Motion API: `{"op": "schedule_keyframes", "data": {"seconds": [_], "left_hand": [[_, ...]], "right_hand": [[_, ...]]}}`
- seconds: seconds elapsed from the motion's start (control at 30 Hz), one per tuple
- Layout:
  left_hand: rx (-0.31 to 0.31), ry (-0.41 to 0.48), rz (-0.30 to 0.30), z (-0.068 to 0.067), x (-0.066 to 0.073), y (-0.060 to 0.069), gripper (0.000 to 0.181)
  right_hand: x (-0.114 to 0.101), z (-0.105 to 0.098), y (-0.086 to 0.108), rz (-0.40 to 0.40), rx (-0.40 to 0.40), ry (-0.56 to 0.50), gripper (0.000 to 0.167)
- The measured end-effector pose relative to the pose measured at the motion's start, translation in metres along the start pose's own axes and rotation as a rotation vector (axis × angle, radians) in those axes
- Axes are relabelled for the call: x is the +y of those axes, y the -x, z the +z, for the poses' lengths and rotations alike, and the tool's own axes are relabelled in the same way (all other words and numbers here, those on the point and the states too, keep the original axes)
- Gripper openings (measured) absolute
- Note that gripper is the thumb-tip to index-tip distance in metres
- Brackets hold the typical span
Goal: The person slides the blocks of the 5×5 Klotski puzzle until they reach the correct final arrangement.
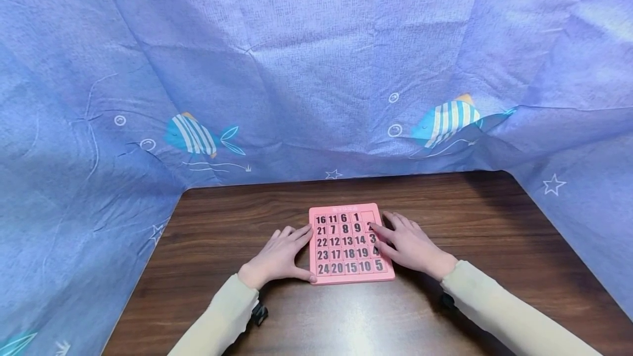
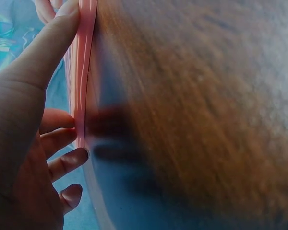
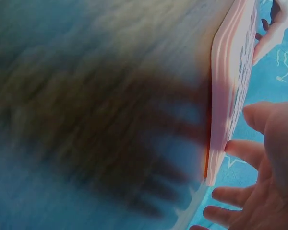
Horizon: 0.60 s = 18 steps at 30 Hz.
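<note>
A pink number board (image 1: 352,278) lies flat on the table, its tiles in five rows and the top right cell bare. The left hand (image 1: 279,257) rests along the board's left edge, thumb at the lower left corner and index finger at the upper left side. Over the right edge reaches the right hand (image 1: 412,243), its index fingertip at tile 2 and its thumb near tiles 3 and 4. In the left wrist view the left thumb touches the side of the board (image 2: 81,72). The right wrist view shows the right fingers spread beside the board (image 3: 223,96).
The dark wood table (image 1: 237,207) has a blue cloth (image 1: 306,81) with fish and stars hanging behind it and at both sides. A black strap (image 1: 259,312) sits under the left wrist, another (image 1: 447,301) under the right.
</note>
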State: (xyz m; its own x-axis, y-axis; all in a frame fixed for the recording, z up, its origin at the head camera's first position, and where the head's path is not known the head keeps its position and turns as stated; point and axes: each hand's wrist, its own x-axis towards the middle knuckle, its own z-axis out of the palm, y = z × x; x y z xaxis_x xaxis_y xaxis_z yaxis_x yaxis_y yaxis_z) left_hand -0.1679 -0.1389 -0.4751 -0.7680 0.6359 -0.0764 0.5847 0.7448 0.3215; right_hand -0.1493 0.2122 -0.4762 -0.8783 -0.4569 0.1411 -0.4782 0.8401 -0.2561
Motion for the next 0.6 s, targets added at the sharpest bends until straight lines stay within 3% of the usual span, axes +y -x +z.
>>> {"op": "schedule_keyframes", "data": {"seconds": [0.37, 0.6], "left_hand": [[0.01, 0.007, 0.005, 0.001, -0.001, 0.0, 0.115], [0.006, 0.005, 0.002, 0.002, -0.002, -0.001, 0.115]], "right_hand": [[-0.008, 0.003, -0.002, 0.017, -0.03, 0.041, 0.053], [-0.001, 0.005, -0.011, 0.052, -0.046, -0.011, 0.055]]}}
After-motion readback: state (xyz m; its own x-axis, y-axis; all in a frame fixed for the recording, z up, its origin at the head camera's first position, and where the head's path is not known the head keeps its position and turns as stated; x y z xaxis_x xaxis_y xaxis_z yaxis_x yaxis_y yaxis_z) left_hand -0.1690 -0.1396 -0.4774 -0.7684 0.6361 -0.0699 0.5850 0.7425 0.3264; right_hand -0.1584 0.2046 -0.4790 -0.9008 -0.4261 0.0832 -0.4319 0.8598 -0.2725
